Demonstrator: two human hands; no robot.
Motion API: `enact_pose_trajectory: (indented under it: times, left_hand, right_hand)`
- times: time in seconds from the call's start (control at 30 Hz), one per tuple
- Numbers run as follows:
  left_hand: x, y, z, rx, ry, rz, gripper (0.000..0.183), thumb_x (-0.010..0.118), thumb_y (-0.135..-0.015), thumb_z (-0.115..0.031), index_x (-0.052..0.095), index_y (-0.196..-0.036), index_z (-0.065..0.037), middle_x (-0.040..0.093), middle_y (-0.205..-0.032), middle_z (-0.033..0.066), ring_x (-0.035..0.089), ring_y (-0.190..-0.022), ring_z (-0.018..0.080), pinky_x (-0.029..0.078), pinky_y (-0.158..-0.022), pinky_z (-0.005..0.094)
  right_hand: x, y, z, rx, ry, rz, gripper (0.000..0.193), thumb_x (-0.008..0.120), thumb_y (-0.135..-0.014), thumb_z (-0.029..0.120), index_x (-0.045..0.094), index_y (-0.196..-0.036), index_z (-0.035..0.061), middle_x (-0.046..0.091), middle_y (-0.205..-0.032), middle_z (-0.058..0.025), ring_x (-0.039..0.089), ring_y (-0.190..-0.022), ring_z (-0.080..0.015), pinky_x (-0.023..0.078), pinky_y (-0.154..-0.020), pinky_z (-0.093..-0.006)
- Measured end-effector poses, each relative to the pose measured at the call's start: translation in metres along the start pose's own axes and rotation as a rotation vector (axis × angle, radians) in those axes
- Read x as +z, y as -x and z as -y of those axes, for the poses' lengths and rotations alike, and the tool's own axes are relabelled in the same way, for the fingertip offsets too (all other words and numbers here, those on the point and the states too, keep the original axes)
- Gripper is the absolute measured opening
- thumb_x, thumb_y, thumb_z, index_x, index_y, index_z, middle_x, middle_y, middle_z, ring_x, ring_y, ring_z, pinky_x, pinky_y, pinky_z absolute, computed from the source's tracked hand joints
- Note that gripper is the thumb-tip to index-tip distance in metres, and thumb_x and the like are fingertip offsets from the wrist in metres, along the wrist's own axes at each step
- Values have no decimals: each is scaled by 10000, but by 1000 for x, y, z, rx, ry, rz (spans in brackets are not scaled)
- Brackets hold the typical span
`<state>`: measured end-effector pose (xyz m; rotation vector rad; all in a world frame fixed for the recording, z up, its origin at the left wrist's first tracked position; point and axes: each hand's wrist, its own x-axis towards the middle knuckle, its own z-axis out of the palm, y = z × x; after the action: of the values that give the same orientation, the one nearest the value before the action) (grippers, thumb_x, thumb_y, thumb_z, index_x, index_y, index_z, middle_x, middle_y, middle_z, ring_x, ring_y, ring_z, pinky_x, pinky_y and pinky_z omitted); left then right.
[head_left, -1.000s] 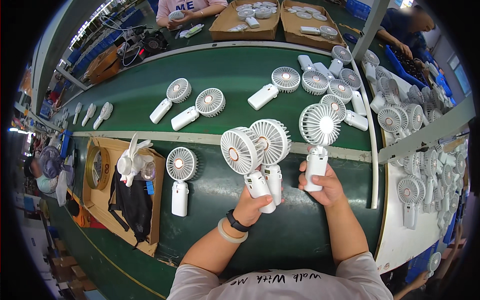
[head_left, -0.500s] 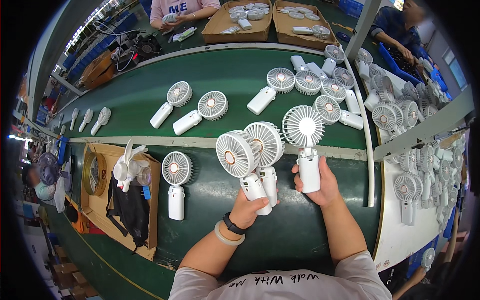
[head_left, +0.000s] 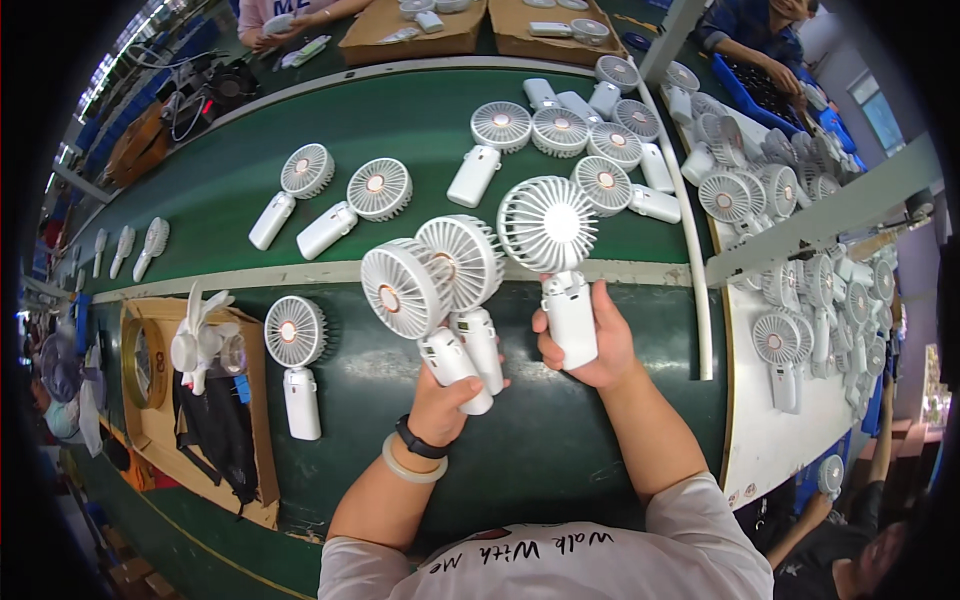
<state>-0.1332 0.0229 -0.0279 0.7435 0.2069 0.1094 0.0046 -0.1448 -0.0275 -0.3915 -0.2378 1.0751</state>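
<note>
My left hand (head_left: 440, 405) is closed around the handles of two white handheld fans, a nearer fan (head_left: 400, 288) overlapping a farther fan (head_left: 465, 262). Their round grilles face up, with copper-coloured centres. In my right hand (head_left: 608, 345), fingers wrapped round the handle, is a third handheld fan (head_left: 548, 222); its grille shows a plain, bright white middle and almost meets the pair. All three are held above the dark green bench (head_left: 510, 480). Left of my hands, another white fan (head_left: 296, 331) lies on the bench.
Beyond a pale rail, several fans (head_left: 500, 127) lie on a green belt (head_left: 400, 110). A cardboard box (head_left: 265, 440) with a black bag (head_left: 222, 440) sits left. Many fans crowd a white table (head_left: 745, 440) at right, past a white tube (head_left: 690, 250). Other people work nearby.
The view has shifted, so most things sit farther left in the picture. Both hands keep their grip on the same fans. More of a person shows at the lower right.
</note>
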Motion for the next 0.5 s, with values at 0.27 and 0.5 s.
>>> enact_pose_trajectory:
  times: [0.27,0.5]
  left_hand:
    - [-1,0,2,-15,33,-15,915,720,-666,-115,178,-1401,-160,475,-1203,167,550,-1042,273,539,-795,446]
    - [-4,1,2,-12,110,30,946,737,-654,-137,169,-1410,-161,475,-1205,184,562,-1031,287,549,-771,449]
  right_hand:
    - [-3,-1,1,-23,84,-3,629,205,-941,558,373,-1325,90,583,-1023,-147,547,-683,-227,448,-600,-341]
    - [-2,-3,-4,-133,128,-157,496,366,-946,443,437,-1224,38,570,-1025,-128,584,-764,-217,499,-684,-362]
